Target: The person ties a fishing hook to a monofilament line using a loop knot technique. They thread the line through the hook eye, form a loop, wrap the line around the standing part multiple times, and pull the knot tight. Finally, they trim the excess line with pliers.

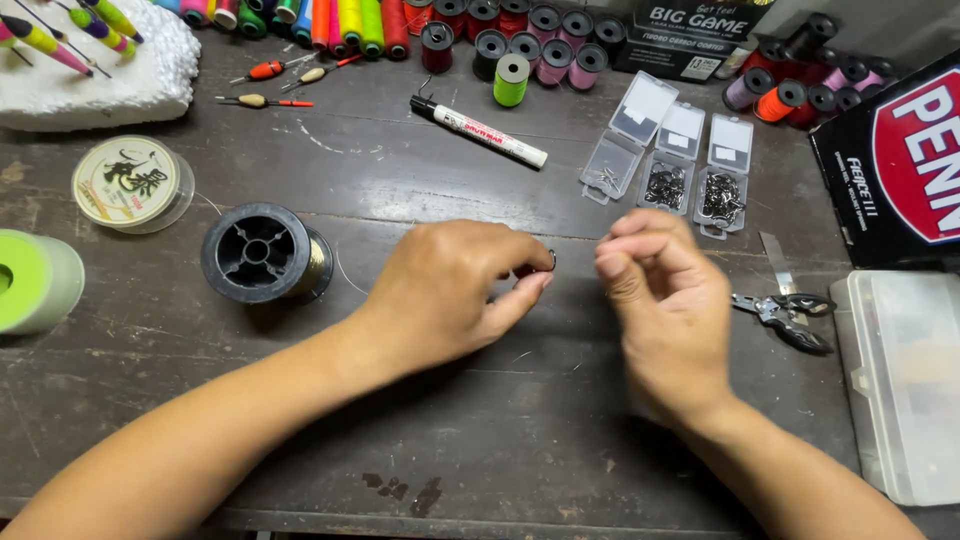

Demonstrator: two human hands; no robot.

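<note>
Together, two hands (450,290) (665,295) pinch one small hook (551,260) beside three hook boxes (682,160).

A small dark fishing hook (551,261) sticks out from the left hand's pinched fingertips, its curved bend showing, held just above the dark wooden table (500,440), right of the black line spool (262,253), which lies flat.

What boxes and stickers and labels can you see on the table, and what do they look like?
Black box: top middle, flat, white lettering.
Black box with red badge: right edge, big, tilted.
Three small clear cases: upper right, lids open, white stickers, dark hooks inside.
Clear line spool: left, round, cream label with black and green marks.
White marker pen: top middle, lying slanted, black cap, red-and-black label.
Frosted plastic box: lower right, plain.
</note>
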